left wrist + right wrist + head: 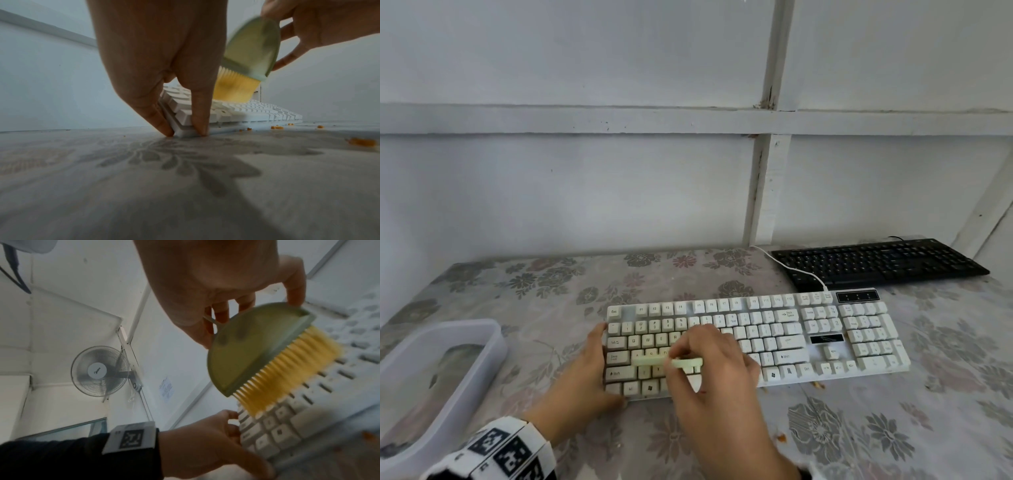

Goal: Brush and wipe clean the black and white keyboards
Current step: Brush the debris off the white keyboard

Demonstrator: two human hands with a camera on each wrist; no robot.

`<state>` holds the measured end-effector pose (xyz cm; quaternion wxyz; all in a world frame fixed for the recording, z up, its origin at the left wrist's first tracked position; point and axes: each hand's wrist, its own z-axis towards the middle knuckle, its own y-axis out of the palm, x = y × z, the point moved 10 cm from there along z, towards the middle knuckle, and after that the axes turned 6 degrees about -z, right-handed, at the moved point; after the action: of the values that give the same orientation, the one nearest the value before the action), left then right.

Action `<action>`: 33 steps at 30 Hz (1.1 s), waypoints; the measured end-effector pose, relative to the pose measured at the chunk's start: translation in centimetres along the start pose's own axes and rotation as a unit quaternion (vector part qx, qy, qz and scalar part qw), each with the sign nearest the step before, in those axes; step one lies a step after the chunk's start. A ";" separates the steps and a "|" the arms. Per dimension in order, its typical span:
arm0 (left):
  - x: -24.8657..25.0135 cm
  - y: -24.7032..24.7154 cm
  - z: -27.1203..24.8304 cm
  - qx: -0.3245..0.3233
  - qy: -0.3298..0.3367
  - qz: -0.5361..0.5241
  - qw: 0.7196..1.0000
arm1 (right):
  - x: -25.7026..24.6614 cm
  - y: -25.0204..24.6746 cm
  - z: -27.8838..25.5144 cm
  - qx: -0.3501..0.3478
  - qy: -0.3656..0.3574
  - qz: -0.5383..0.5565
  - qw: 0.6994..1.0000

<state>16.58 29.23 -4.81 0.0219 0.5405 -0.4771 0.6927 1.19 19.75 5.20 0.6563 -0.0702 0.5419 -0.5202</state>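
The white keyboard (pixel 791 339) lies across the middle of the flowered table. My left hand (pixel 596 366) braces its near left corner: straight fingers (pixel 156 116) lie against the left side and the thumb (pixel 200 113) against the front edge. My right hand (pixel 681 356) pinches a pale green brush (pixel 671 362) with yellow bristles (pixel 287 369), held over the left letter keys with the bristles down at the keycaps (pixel 283 415). The brush is blurred in both wrist views. The black keyboard (pixel 876 262) sits at the far right against the wall, untouched.
A translucent plastic tub (pixel 441 370) stands at the table's left edge. Orange crumbs (pixel 362 142) lie on the cloth in front of the white keyboard. Its white cable (pixel 791 267) runs over the black keyboard's left end. A wall closes the back.
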 end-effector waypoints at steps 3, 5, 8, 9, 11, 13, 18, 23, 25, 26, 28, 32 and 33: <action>-0.3 -0.1 0.2 0.005 -0.007 0.005 1.000 | -0.7 1.0 -0.3 -0.016 -0.020 -0.005 1.000; -0.2 -0.1 0.2 0.005 -0.001 0.003 1.000 | 0.2 0.6 -0.4 0.006 -0.008 -0.042 0.999; -0.1 0.0 0.1 -0.005 0.002 0.002 1.000 | 2.1 -1.6 -0.3 0.060 0.018 -0.094 0.994; -0.1 0.1 0.1 -0.006 0.003 0.001 1.000 | 2.3 -2.4 -0.3 0.076 0.017 -0.095 0.992; -0.3 0.1 0.2 -0.005 0.004 0.006 1.000 | 2.1 -3.0 -0.1 0.065 0.012 -0.033 0.997; -0.5 0.1 0.2 -0.004 -0.003 0.007 1.000 | 1.6 -2.6 0.0 0.022 0.002 0.049 0.999; -0.6 0.0 0.2 -0.006 -0.012 -0.003 1.000 | 4.9 -3.9 -0.6 0.040 0.023 0.026 0.999; -0.2 0.0 0.1 -0.002 0.005 -0.005 1.000 | 5.8 -6.4 -0.8 0.089 0.027 0.004 0.996; -0.2 -0.1 0.1 0.002 0.009 -0.011 1.000 | 4.5 -5.6 -0.6 0.062 0.003 0.047 0.997; -0.2 -0.2 0.1 0.003 0.010 -0.014 1.000 | 4.1 -5.1 -0.7 0.049 -0.009 0.059 0.997; -0.2 -0.2 0.1 0.002 0.010 -0.017 1.000 | 4.4 -4.7 -0.8 0.042 -0.015 0.050 0.998; -0.7 -0.1 0.2 0.000 0.005 -0.019 1.000 | 6.6 -6.6 -0.7 0.095 0.009 -0.001 0.995; -0.7 -0.1 0.3 0.000 0.005 -0.017 1.000 | 6.3 -7.1 -0.7 0.104 -0.003 -0.004 0.995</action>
<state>17.09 29.41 -5.31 0.0362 0.5448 -0.4682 0.6948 -4.44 12.12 5.57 0.6596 -0.0049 0.4827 -0.5762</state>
